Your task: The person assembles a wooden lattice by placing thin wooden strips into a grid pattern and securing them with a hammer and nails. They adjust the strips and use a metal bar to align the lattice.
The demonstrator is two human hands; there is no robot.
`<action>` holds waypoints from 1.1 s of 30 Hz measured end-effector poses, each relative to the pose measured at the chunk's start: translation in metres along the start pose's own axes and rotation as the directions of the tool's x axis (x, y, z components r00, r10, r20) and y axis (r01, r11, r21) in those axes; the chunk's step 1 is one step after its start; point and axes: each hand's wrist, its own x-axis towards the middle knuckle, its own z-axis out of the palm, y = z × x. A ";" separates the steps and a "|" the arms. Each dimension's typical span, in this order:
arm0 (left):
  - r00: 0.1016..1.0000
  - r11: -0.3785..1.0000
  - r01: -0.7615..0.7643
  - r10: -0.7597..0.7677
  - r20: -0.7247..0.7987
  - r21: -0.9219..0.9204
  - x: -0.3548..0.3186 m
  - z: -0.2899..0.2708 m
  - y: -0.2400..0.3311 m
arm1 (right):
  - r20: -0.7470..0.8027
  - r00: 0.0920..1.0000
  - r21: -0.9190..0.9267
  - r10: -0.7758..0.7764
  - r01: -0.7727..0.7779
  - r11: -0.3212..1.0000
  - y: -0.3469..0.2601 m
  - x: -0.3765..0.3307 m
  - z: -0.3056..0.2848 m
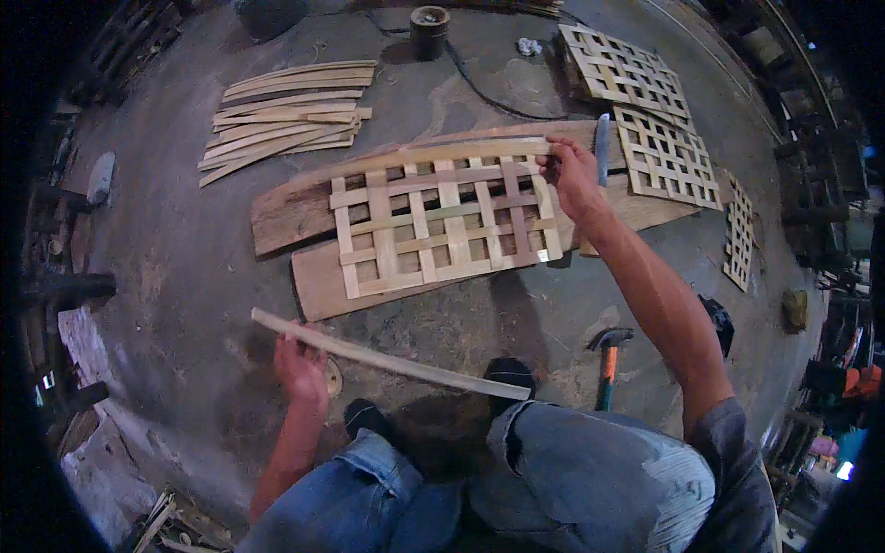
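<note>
The left hand (300,367), at about 7 o'clock from the middle of the view, has its grip closed around a long pale wooden slat (387,359), held near the slat's left end; the slat runs from 9 o'clock down toward 4 o'clock, its far end over the person's knee in blue jeans (572,470). The right hand (572,175), at about 1 o'clock, pinches the right end of the top strip of a woven lattice panel (442,221), fingers curled over its upper right corner. The lattice lies flat on two rough wooden planks (295,217) set on the concrete floor (184,276), near the centre of the view. At 11 o'clock a loose pile of spare slats (286,115) lies on the floor, well apart from the hands. At 1 to 2 o'clock finished lattice panels (645,101) are stacked and spread beside the planks. A hammer with an orange handle (607,364) lies on the floor at 4 o'clock, just beside the right knee. A dark round can (429,28) stands at 12 o'clock
</note>
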 end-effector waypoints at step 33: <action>0.980 0.984 -0.112 0.133 0.150 -0.138 0.015 0.039 0.011 | 0.352 0.707 -0.121 0.613 -0.615 0.779 0.052 -0.195 -0.078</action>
